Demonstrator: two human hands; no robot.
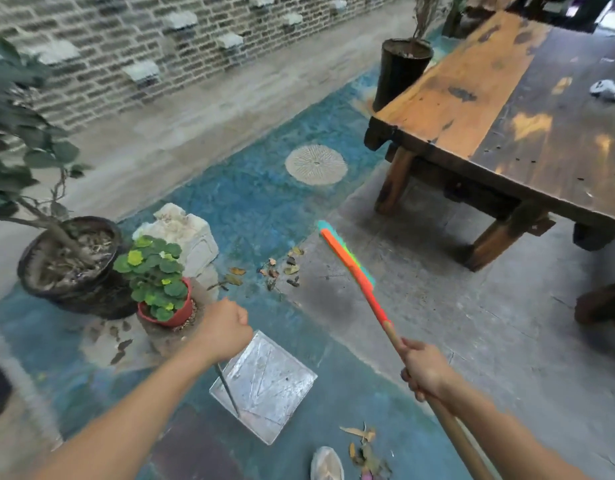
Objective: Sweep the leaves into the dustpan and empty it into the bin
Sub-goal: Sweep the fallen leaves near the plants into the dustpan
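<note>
Brown dry leaves [278,270] lie unswept on the blue floor beyond the flat metal dustpan [264,382], apparently empty, its handle clenched in the left hand [224,329], the right hand [423,370] gripping the orange-and-teal broom [349,259]; no bin visible.

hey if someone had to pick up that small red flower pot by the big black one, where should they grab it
Probably by the red pot's rim and wall, fingers coming from the side facing the left hand. Leaves crowd the top, and the black pot blocks the far side.
</note>
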